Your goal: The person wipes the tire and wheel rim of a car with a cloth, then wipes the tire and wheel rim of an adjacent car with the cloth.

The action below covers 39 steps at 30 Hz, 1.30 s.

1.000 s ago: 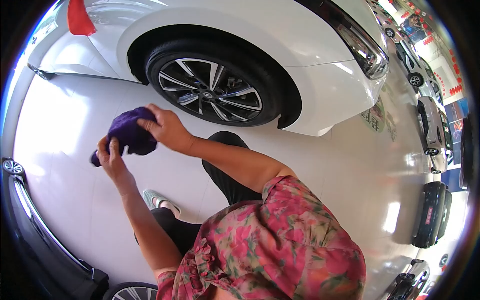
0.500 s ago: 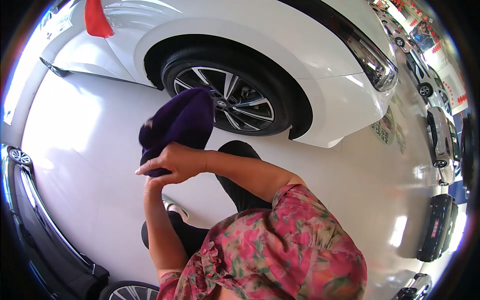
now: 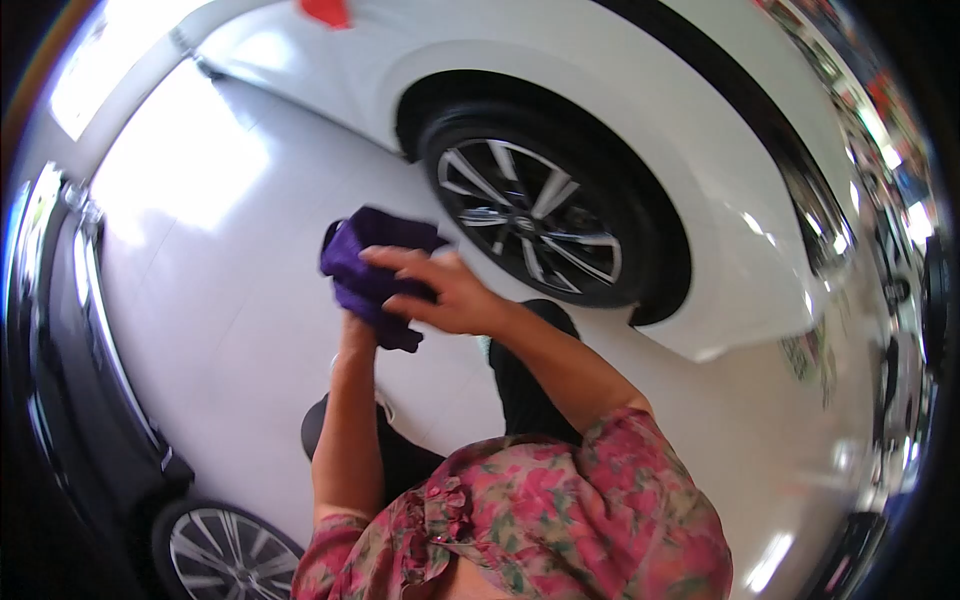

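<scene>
A bunched purple cloth [image 3: 368,262] is held in front of me, above the floor and left of the white car's front wheel [image 3: 530,220]. My left hand [image 3: 358,326] is under the cloth and carries it; only the wrist shows and its fingers are covered. My right hand [image 3: 445,290] lies over the near right side of the cloth, fingers stretched and apart, slightly blurred. A loose end of the cloth hangs down beside the left wrist.
The white car's body [image 3: 700,200] rises ahead and to the right. On the left stands a black car [image 3: 90,440], its wheel [image 3: 235,555] at lower left. A red cloth-like piece [image 3: 325,12] hangs on the white car. Pale glossy floor [image 3: 250,330] lies between the cars.
My view has turned, and the white wheel sits further right. The cloth is more bunched. My right hand's fingers have spread and shifted to the cloth's right side.
</scene>
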Available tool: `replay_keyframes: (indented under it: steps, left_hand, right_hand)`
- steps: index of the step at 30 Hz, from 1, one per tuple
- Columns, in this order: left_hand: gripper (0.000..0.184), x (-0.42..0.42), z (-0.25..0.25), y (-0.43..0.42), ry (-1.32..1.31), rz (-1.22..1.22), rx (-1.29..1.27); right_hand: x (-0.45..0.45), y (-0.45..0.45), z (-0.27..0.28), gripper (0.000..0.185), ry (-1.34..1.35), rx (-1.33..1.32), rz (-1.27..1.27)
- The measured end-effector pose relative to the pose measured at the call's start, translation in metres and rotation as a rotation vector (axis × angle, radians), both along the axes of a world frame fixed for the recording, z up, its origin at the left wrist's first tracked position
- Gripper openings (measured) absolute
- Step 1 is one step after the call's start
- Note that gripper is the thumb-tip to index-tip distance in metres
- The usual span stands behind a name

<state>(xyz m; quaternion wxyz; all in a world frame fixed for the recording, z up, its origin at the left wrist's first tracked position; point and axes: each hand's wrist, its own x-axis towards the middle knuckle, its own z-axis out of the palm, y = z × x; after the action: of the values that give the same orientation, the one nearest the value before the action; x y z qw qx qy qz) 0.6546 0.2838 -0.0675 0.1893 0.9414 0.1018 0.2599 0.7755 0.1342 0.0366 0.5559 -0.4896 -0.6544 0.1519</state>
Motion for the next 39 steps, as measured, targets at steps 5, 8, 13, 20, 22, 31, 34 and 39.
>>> replay_keyframes:
  steps: [5, 8, 13, 20, 22, 31, 34, 39]
  left_hand:
    - [0.059, 0.002, -0.004, 0.005, -0.357, 0.266, -0.066]
    - [0.054, -0.009, -0.035, 0.014, -0.406, 0.217, -0.194]
    - [0.041, -0.015, -0.05, 0.015, -0.642, 0.054, -0.785]
    - [0.055, -0.025, -0.008, -0.004, -0.23, 0.196, -0.012]
    - [0.049, -0.021, 0.075, -0.034, -0.142, 0.261, -0.047]
    - [0.029, -0.021, 0.053, -0.03, -0.034, 0.165, 0.153]
    - [0.027, -0.041, 0.003, -0.002, 0.118, -0.065, 0.561]
    - [0.033, -0.04, 0.062, -0.021, 0.432, 0.492, 0.096]
  right_hand:
    - [0.008, 0.0, 0.0, 0.036, 0.143, 0.074, -0.121]
    - [0.015, 0.005, -0.009, 0.03, 0.024, 0.281, -0.124]
    - [-0.006, 0.001, 0.004, 0.027, -0.285, 0.353, 0.073]
    - [-0.002, 0.008, -0.014, 0.034, 0.127, 0.05, -0.222]
    - [0.0, 0.023, -0.02, 0.041, 0.255, -0.007, -0.304]
    - [0.013, 0.019, -0.016, 0.024, 0.962, -0.273, -0.067]
    - [0.02, 0.02, -0.02, 0.022, 0.983, -0.04, -0.272]
    - [0.023, 0.018, -0.022, 0.035, 0.161, 0.01, -0.643]
